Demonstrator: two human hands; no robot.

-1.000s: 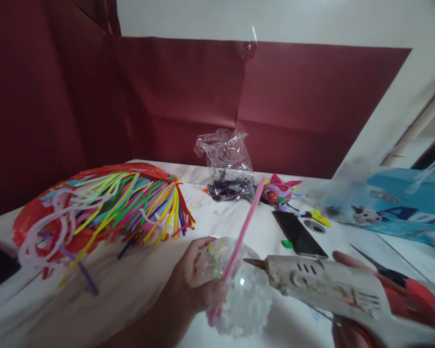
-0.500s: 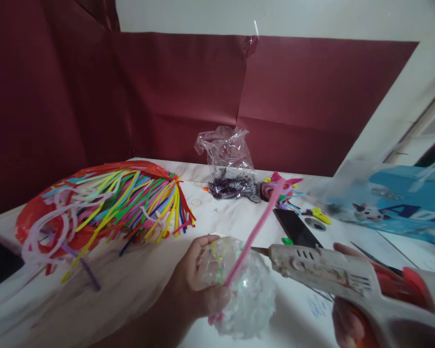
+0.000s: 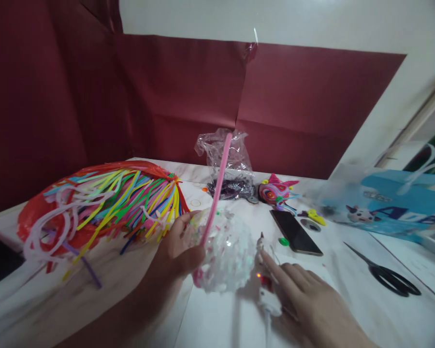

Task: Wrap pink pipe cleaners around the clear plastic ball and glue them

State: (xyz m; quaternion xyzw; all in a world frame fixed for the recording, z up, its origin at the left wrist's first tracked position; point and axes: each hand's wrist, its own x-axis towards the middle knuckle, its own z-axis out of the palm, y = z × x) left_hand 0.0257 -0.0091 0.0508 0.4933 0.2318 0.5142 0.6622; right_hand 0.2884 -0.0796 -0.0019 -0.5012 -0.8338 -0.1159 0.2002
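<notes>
Table [image 3: 348, 299] now bears the glue gun [image 3: 266, 285] under the right hand [image 3: 308, 299].

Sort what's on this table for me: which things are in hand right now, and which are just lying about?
In hand:
- left hand holds the clear ball and pink pipe cleaner
- right hand rests on the glue gun

Lying about:
- pipe cleaner pile
- plastic bag
- phone
- scissors
- blue bag

Fuzzy pink pipe cleaner [image 3: 217, 186], glossy clear bumpy plastic ball [image 3: 226, 253], crinkled plastic bag [image 3: 226, 154]
</notes>
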